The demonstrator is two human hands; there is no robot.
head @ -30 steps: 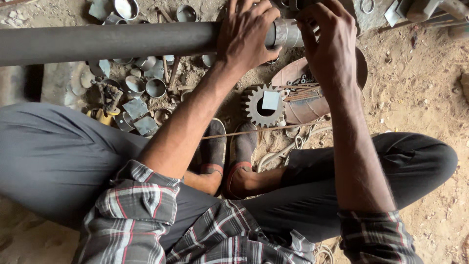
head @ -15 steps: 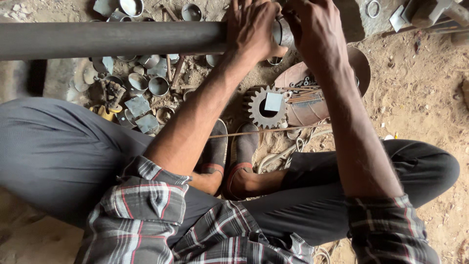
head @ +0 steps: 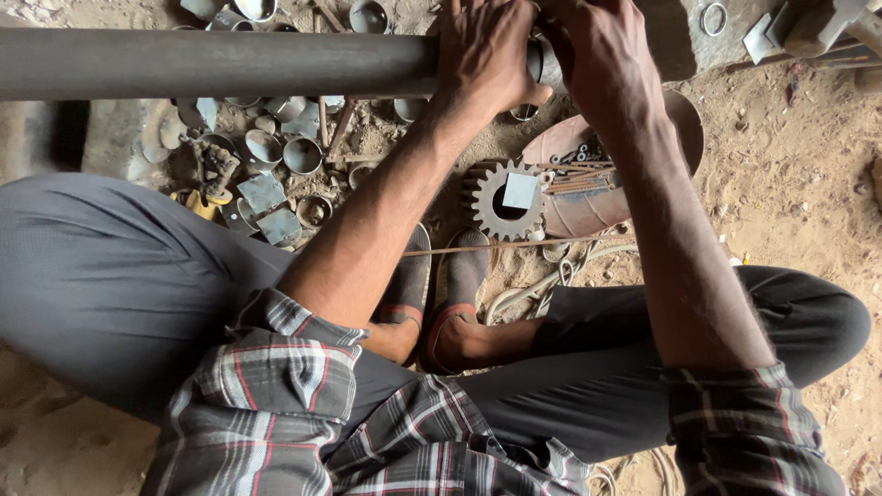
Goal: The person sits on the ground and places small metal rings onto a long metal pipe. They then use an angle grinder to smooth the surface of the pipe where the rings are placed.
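A long dark metal pipe (head: pixel 211 62) runs level across the top of the view, above my crossed legs. My left hand (head: pixel 487 50) is wrapped over the pipe near its right end. My right hand (head: pixel 597 46) grips the pipe's narrower end piece (head: pixel 544 62) just beside it, fingers curled round it. What sits under the right palm is hidden. Both forearms reach up from plaid sleeves.
On the dirt floor below the pipe lie several small metal cups and cut plates (head: pixel 276 174), a toothed gear (head: pixel 503 197), a rusty round pan (head: pixel 684 129) with rods, a thin rod (head: pixel 524 246), white cord (head: pixel 524 289) and a metal ring (head: pixel 715 18).
Both hands have shifted slightly up and left along the pipe end; the right hand has closed further over the end piece. The pipe stays level.
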